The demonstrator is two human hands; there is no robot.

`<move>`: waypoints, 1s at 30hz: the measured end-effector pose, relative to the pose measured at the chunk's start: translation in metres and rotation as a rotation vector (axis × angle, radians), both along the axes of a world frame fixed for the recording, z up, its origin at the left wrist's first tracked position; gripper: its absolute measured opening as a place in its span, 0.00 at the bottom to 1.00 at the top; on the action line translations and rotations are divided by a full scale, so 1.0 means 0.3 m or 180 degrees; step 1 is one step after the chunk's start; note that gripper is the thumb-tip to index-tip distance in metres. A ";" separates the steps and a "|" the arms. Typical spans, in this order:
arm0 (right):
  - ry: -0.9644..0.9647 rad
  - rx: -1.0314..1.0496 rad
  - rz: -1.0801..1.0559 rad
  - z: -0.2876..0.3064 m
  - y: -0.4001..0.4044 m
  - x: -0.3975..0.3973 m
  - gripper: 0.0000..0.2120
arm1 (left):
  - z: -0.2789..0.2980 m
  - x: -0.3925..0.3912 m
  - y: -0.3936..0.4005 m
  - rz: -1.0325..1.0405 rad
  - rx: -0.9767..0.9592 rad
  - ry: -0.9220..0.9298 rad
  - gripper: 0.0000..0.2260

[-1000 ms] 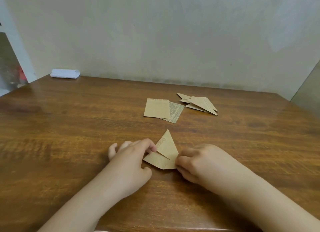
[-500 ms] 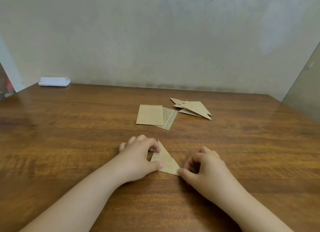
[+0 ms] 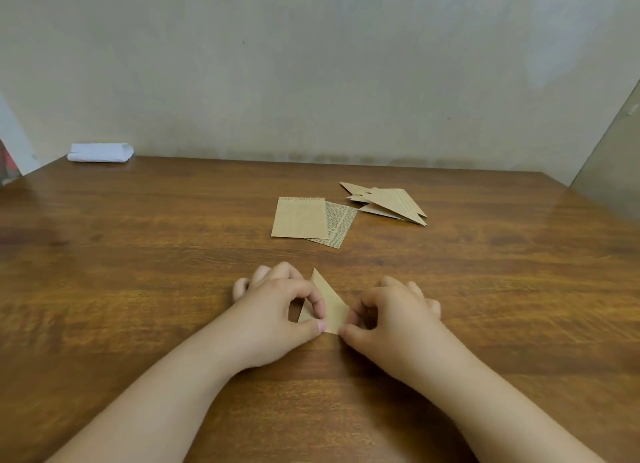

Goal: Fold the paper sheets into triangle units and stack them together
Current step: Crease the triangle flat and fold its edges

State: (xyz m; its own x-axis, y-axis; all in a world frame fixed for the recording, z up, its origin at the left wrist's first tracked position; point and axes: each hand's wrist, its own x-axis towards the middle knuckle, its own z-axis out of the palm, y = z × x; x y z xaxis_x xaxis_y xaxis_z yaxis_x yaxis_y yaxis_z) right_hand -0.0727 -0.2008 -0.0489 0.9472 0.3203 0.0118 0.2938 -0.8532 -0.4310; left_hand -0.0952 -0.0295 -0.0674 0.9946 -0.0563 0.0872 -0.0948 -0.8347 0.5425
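Head view, looking down on a brown wooden tabletop. Lower centre of the frame: a tan folded paper triangle, lying flat, tip pointing away. Left hand pinching its left edge between thumb and curled forefinger; right hand curled, pinching its lower right corner. Above centre: two flat paper sheets, overlapping. Just right of those: a pile of finished triangle units. Upper left, at the tabletop's far edge: a white folded cloth.
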 end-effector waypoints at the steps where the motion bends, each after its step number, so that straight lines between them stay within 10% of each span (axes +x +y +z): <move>1: 0.0018 0.0017 -0.0034 0.002 -0.015 0.002 0.09 | 0.005 0.001 0.005 0.0018 -0.0054 0.0098 0.02; 30: 0.0594 0.0479 -0.0432 0.053 -0.016 -0.015 0.03 | 0.009 -0.008 0.039 0.0322 -0.0080 -0.0042 0.21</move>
State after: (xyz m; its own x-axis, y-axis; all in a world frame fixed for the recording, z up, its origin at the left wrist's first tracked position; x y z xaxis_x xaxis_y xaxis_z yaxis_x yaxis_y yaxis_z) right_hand -0.0772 -0.2058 -0.0331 0.9716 0.1980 -0.1292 0.0847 -0.8016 -0.5919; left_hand -0.0976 -0.0177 -0.0647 0.9939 0.0467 0.1004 -0.0180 -0.8266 0.5625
